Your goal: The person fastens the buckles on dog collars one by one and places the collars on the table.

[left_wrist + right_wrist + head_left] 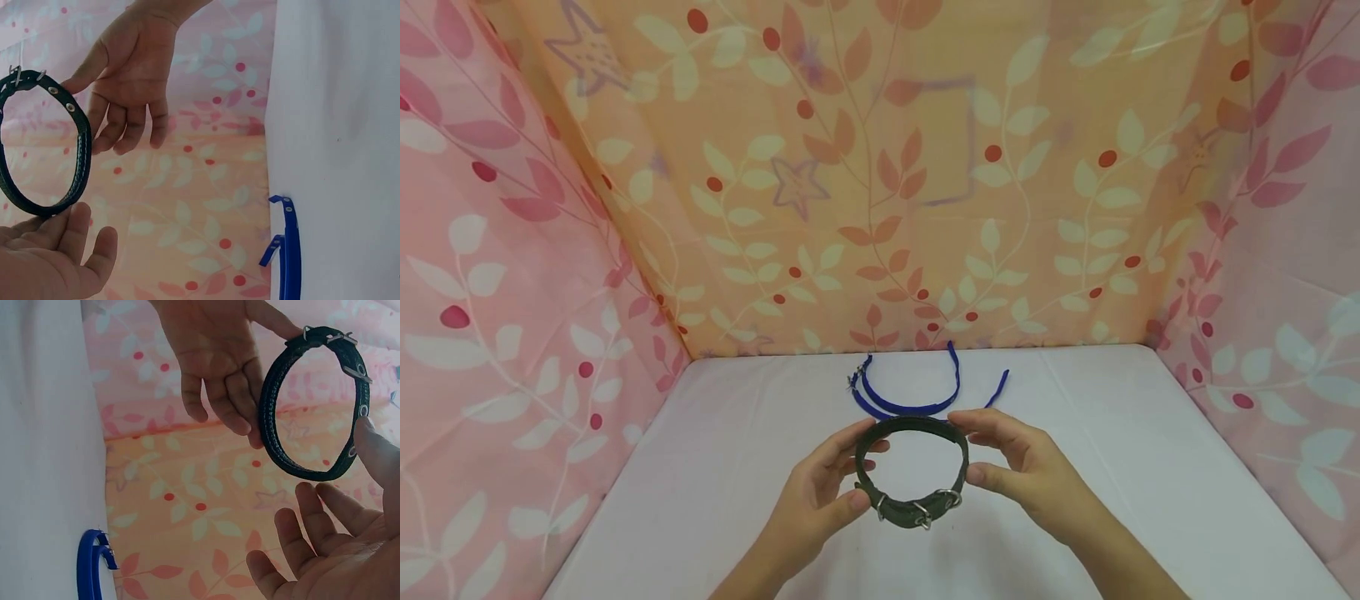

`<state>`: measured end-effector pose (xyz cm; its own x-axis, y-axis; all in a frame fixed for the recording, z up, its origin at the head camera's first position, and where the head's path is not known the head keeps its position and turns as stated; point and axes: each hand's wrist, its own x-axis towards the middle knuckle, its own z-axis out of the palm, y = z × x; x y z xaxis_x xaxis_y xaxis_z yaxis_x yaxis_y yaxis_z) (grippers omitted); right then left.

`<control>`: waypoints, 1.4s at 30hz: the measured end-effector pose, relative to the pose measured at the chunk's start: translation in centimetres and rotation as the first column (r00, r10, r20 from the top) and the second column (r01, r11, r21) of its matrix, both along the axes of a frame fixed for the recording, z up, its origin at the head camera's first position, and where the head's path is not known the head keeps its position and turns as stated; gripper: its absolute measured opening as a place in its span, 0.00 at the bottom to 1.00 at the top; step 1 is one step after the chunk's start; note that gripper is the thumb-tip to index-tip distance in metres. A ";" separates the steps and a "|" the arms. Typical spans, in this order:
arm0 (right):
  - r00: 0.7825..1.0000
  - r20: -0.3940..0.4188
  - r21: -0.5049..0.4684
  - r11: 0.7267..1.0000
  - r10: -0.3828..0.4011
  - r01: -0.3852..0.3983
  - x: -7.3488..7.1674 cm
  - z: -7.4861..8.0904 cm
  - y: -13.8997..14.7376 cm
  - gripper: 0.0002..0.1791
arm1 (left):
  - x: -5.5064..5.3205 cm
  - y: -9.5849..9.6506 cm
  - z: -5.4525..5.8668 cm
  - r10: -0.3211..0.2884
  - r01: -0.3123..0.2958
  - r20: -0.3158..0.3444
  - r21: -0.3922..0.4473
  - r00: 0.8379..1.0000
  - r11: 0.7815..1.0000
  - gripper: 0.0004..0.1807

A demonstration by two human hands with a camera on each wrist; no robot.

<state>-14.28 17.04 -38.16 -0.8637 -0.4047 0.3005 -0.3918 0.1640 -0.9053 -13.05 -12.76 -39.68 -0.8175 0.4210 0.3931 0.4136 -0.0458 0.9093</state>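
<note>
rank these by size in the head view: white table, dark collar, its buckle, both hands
1. White table
2. Left hand, right hand, dark collar: too alike to rank surely
3. Buckle

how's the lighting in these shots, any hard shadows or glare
Head view: bright and fairly even, only faint shading on the white table, small glints on the metal fittings of the dark collar; left wrist view: dimmer and greyer, with soft shadow on the table; right wrist view: also dim, the collar nearly black, no strong glare.
</note>
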 end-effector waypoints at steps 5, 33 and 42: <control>0.999 0.028 -0.005 0.999 0.039 -0.039 -0.1 -0.1 0.0 0.25 | -0.3 -0.2 -0.1 -0.023 0.023 -0.017 0.026 1.000 0.999 0.31; 0.987 0.015 0.048 0.986 -0.161 0.160 -2.1 -2.1 -2.8 0.29 | -2.5 -2.2 -0.7 0.104 -0.104 0.021 -0.033 0.994 0.994 0.28; 0.985 0.090 0.045 0.989 -0.146 0.142 -3.0 -2.9 -5.7 0.29 | -2.7 -5.3 -1.6 0.137 -0.131 0.050 -0.109 0.989 0.985 0.28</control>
<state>-17.25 11.36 -41.07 -0.9373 -0.2836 0.2026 -0.2757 0.2478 -0.9287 -15.72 -18.04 -41.31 -0.8889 0.3428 0.3039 0.3573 0.1034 0.9283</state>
